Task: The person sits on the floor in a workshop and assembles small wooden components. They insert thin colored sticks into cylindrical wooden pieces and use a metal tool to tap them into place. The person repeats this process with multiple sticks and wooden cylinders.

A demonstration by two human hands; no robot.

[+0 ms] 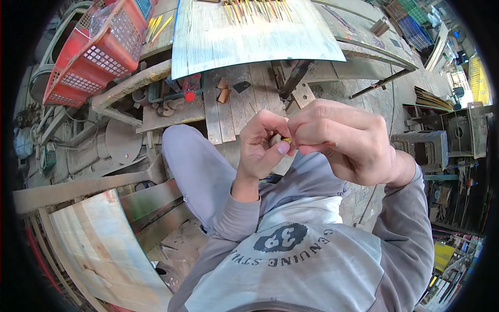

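My two hands meet over my lap, fingertips touching. My left hand [261,145] is closed in a pinch, with a small yellow piece [287,139] showing between thumb and fingers; most of it is hidden. Curled beside it, my right hand [348,140] has its fingertips pressed against the left ones, and whatever they grip is covered. Ahead, several thin yellow, orange and red sticks [255,10] lie in a row on a pale, whitish board [249,46]. More yellow sticks [158,28] rest left of that board.
Red perforated crates [101,54] stand at the far left. Under the worktable, a wooden shelf [214,117] bears small blocks [223,95] and a red-capped bottle [191,88]. A grey stool [421,148] is at the right; a stained panel [106,242] leans at the lower left.
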